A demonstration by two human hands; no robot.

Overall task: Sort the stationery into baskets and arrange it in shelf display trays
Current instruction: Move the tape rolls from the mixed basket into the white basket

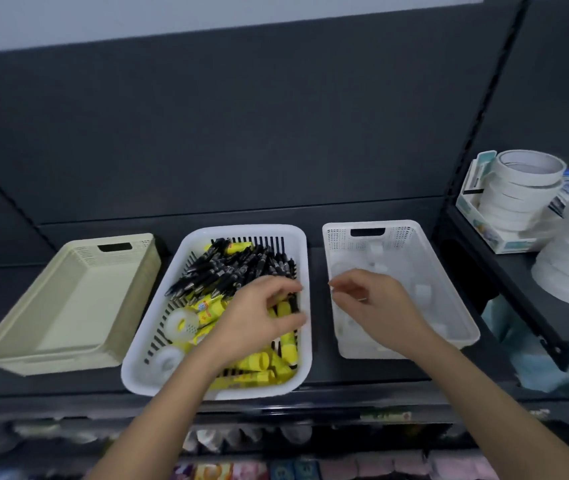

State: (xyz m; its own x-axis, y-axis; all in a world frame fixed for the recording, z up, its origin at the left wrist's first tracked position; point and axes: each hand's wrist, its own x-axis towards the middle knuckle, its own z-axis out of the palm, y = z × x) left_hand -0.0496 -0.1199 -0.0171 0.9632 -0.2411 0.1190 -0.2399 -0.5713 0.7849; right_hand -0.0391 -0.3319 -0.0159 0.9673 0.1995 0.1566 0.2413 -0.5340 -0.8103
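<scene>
Cream basket (78, 306): smooth solid floor and perforated walls, at left of frame on the dark shelf (317, 306).
Middle basket (241, 230): white slotted plastic, heaped with black pens (234, 268), yellow glue sticks (258, 365) and clear tape rolls (180, 323).
Right basket (449, 289): white fine-mesh plastic, holding small pale tape rolls (423, 292).
Left hand (258, 317): centre frame, fingers curled down among the pens and glue sticks.
Right hand (373, 299): over the right basket, thumb and forefinger tips drawn together.
Grip: blur hides whether either hand holds anything.
</scene>
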